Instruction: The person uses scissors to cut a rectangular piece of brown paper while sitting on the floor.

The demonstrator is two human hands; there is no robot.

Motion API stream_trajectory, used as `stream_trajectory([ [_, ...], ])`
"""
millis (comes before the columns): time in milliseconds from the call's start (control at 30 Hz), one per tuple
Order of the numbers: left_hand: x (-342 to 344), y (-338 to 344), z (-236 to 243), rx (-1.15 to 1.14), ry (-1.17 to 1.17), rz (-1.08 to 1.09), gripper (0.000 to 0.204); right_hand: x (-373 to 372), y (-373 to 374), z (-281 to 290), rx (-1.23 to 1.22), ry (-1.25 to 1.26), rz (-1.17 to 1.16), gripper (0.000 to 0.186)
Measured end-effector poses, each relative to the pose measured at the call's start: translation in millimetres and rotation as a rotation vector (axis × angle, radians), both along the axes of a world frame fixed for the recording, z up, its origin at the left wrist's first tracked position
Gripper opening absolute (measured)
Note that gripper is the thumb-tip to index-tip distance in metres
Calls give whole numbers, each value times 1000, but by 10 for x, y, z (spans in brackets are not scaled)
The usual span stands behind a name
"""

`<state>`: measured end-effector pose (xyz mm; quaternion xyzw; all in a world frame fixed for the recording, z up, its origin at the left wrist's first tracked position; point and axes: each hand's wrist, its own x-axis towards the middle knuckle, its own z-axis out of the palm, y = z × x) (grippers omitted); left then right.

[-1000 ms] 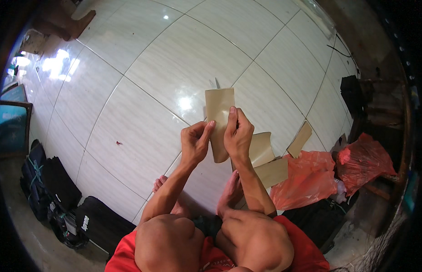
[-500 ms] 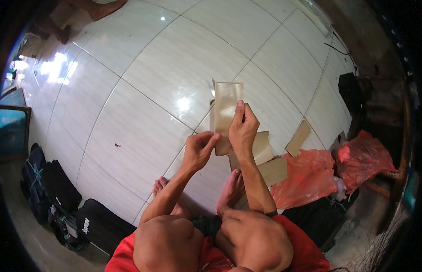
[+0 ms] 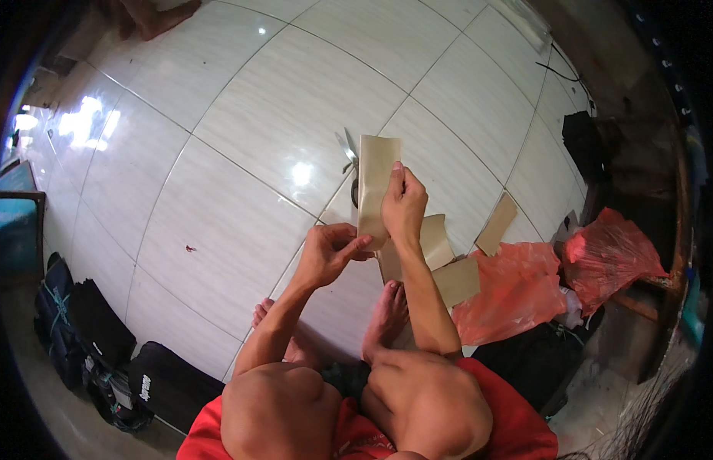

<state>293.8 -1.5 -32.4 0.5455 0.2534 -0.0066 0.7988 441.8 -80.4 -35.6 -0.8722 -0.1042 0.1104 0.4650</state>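
I hold a long beige sheet [image 3: 373, 153] upright in front of me, its surface glossy. My left hand [image 3: 332, 253] is closed on its bottom left end, thumb across it. My right hand [image 3: 404, 205] grips its right edge higher up, the thumb on the front. Just beyond the sheet, on the floor, lie scissors [image 3: 346, 149], their handles partly hidden by it. Several beige offcuts [image 3: 458, 284] lie on the floor beside my right foot [image 3: 385, 314].
Red plastic bags [image 3: 606, 257] and dark bundles lie at the right beside a wooden structure [image 3: 632, 314]. Black bags [image 3: 100, 322] and framed panels [image 3: 13, 238] line the left. Another person's bare foot [image 3: 169, 19] rests on the tiled floor [image 3: 241, 92] at the top left.
The sheet has risen slightly and moved right. My left thumb has shifted down to its bottom end, my right hand higher up it. More of the scissors shows.
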Motion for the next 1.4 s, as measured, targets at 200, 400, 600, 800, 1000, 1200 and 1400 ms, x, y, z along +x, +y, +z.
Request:
stream_trajectory([
  [200, -44, 195, -120, -191, 55, -3, 25, 143, -23, -104, 99, 339, 109, 44],
  [400, -238, 227, -383, -299, 35, 34, 24, 57, -24, 393, 95, 718, 334, 45],
  [600, -229, 274, -172, -225, 25, 10, 27, -147, -254, 211, 132, 422, 538, 44],
  [800, -11, 491, 66, 178, -5, 56, 30, -280, -334, 246, 160, 585, 516, 43],
  [1000, -98, 495, 154, 237, 105, -59, 29, -277, -352, 203, 482, 635, 312, 31],
  [1200, -40, 432, 329, 451, 156, -292, 31, -131, -396, 84, 650, 651, 297, 30],
  [1400, 134, 381, 426, 465, -200, 188, 28, -310, -391, 150, 455, 504, 376, 24],
])
